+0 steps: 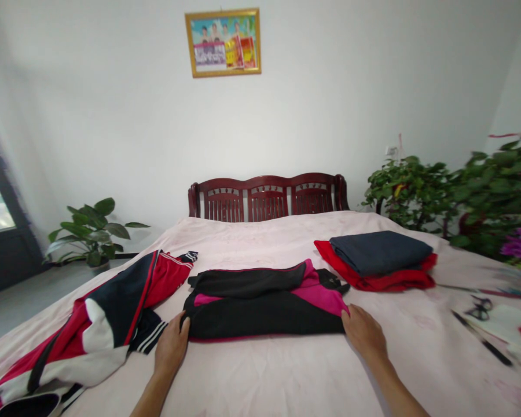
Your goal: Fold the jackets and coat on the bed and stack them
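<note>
A black garment with magenta panels (pixel 260 315) lies folded into a wide strip on the pink bedsheet (pixel 269 376). My left hand (pixel 172 341) grips its left end, thumb on top and fingers partly hidden at the edge. At the opposite end, my right hand (pixel 364 333) pinches the near right corner by the magenta panel. To the left, close to my left hand, a red, navy and white jacket (pixel 108 313) is spread loosely. Right of the black garment sits a stack with a folded dark blue cloth (pixel 382 250) on top of a folded red cloth (pixel 399 282).
Scissors (pixel 480 307), a black pen-like tool (pixel 481 339) and papers (pixel 503 327) lie at the right. A dark red wooden backrest (pixel 267 200) stands at the far edge. Potted plants (pixel 93 229) and leafy bushes (pixel 417 191) flank the bed.
</note>
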`<state>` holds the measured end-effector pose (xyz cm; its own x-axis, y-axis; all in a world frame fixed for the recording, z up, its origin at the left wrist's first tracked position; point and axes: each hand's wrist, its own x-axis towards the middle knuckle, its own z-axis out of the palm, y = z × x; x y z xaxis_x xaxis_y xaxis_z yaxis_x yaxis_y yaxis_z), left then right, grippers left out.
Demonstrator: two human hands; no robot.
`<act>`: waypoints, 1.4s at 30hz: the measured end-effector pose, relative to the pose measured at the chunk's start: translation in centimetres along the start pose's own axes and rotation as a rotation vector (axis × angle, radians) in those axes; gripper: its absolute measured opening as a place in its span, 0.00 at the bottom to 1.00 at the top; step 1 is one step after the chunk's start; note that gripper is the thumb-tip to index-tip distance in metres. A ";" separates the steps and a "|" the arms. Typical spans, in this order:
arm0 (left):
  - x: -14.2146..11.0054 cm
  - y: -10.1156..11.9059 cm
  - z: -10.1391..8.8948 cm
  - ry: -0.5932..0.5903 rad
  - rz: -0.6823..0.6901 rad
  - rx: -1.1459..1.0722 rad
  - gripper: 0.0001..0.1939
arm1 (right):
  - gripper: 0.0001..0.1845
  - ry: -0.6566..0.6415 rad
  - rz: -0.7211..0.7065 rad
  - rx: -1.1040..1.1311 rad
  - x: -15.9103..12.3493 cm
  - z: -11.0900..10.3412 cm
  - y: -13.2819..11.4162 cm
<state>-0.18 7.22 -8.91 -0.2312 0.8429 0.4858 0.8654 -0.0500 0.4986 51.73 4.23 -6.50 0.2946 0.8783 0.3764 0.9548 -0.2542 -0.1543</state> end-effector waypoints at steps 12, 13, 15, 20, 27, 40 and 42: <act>0.2 -1.4 1.4 -0.036 -0.029 0.000 0.27 | 0.17 -0.003 0.000 -0.014 -0.1 -0.1 0.0; 0.2 -1.5 1.4 -0.035 -0.021 0.006 0.27 | 0.17 -0.003 0.001 -0.013 0.0 0.0 0.0; 0.2 -1.4 1.3 -0.034 -0.008 0.014 0.27 | 0.17 0.000 0.001 -0.011 0.0 0.0 0.0; 0.3 -1.2 1.1 -0.020 0.001 0.020 0.25 | 0.16 0.007 -0.014 -0.019 -0.1 0.1 0.1; 0.3 -1.1 1.1 -0.020 -0.028 0.008 0.26 | 0.16 0.016 -0.023 -0.008 -0.1 0.2 0.2; 0.3 -1.5 1.4 -0.018 -0.013 0.002 0.27 | 0.16 -0.001 -0.004 0.003 -0.1 0.0 0.0; 0.3 -1.5 1.4 -0.017 -0.010 0.007 0.28 | 0.17 -0.008 -0.001 0.004 0.0 0.0 0.0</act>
<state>-0.90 8.31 -10.56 -0.2325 0.8524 0.4684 0.8660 -0.0378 0.4986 51.75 4.20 -6.50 0.2937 0.8816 0.3696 0.9548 -0.2518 -0.1581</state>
